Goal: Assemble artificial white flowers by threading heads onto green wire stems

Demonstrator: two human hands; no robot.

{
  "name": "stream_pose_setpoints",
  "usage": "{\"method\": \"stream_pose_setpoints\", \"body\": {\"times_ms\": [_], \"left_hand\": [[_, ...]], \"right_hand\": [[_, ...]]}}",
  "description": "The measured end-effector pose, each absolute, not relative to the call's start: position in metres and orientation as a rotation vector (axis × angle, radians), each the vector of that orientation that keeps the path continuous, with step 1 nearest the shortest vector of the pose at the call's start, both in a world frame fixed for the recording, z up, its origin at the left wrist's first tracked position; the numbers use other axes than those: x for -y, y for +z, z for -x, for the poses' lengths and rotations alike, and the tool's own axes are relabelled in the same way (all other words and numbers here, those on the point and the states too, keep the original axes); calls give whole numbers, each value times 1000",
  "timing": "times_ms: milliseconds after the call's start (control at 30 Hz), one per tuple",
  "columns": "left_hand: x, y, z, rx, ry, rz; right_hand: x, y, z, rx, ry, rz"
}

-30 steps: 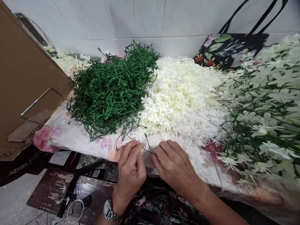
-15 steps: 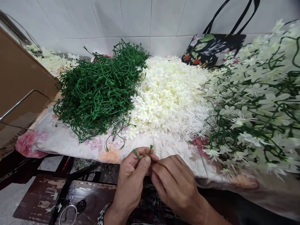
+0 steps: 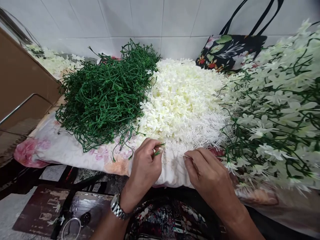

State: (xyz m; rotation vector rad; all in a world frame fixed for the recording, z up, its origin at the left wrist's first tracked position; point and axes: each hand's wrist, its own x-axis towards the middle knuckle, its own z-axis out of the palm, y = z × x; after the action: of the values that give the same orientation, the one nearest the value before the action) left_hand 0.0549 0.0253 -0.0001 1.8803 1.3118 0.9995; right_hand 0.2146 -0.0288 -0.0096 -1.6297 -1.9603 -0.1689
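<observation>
Closed around a small green plastic stem (image 3: 157, 152) is my left hand (image 3: 146, 163); the forked tips poke out past its thumb and finger. My right hand (image 3: 210, 175) is apart from it, its thumb and fingers pinched near the front of the white stamens (image 3: 200, 133). Whatever its fingertips hold, if anything, is too small to make out. Loose white flower heads (image 3: 172, 96) are heaped just beyond both hands. A tangled pile of green stems (image 3: 105, 96) lies to their left, and assembled white flowers on stems (image 3: 272, 123) are massed on the right.
A floral cloth (image 3: 100, 163) covers the work surface. Against the tiled wall leans a black floral bag (image 3: 230, 51). A brown cardboard box (image 3: 27, 70) stands at the left, and a dark worn wooden stool or bench (image 3: 40, 210) is below.
My hands have parted. The left moved forward, still gripping the green stem, and turned palm inward; the right shifted right and forward towards the white stamens.
</observation>
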Motion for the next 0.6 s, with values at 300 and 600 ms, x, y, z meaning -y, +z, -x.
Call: {"method": "stream_pose_setpoints", "body": {"times_ms": [300,600], "left_hand": [[-29,-7,-72,-1491,679,-2486],[-17,4,-55,-1298,1021,-1926]], "right_hand": [[32,-13,-217,2057,-260,1755],[35,-10,-212,2033,-166,1751]]}}
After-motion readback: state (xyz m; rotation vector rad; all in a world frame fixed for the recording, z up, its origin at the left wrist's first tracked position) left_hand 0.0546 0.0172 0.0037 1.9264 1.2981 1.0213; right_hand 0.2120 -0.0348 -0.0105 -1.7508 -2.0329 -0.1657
